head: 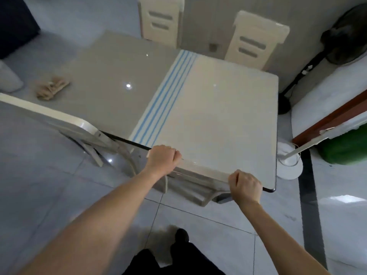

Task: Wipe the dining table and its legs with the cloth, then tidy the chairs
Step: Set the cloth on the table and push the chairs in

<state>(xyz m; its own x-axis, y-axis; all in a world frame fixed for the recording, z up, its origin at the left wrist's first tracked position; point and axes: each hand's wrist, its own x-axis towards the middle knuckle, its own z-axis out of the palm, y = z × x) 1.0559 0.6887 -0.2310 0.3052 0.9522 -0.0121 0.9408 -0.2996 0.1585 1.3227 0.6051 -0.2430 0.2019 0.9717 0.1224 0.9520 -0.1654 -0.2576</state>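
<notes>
The dining table (pixel 218 116) has a glossy top, grey on the left and white on the right, with blue stripes between. A crumpled beige cloth (pixel 51 87) lies on the grey part, far from both hands. At the table's near edge stands a cream chair (pixel 202 172), its seat tucked under the top. My left hand (pixel 162 158) grips the left end of its backrest rail. My right hand (pixel 245 185) grips the right end, close to the table's near right corner.
Another cream chair (pixel 59 120) stands angled at the table's left. Two more chairs (pixel 161 20) (pixel 256 38) stand on the far side. A black standing fan (pixel 345 36) and a white round base (pixel 288 167) are to the right. My foot (pixel 181 236) is on the tiled floor.
</notes>
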